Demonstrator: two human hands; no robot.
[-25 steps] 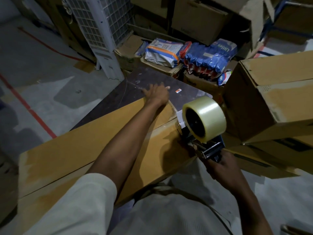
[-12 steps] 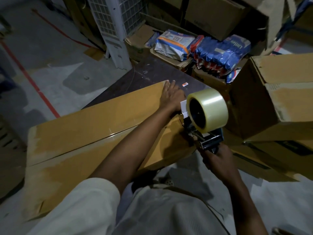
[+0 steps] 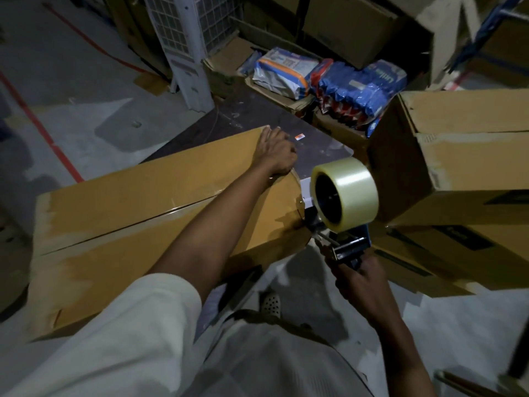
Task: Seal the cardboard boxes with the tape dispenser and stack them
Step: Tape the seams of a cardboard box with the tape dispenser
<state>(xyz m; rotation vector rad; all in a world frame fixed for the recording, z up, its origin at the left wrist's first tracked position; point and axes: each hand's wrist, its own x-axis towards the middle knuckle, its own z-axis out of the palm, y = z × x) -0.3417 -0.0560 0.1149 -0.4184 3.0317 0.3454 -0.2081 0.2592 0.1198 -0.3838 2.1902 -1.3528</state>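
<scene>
Left hand (image 3: 275, 151) pressed flat on long cardboard box (image 3: 137, 207); right hand (image 3: 361, 285) gripped tape dispenser (image 3: 342, 207) against box's end.

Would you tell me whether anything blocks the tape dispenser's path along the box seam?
Yes: the left hand presses the cardboard box at the right end of the seam, its forearm crossing it beside the tape dispenser.
</scene>
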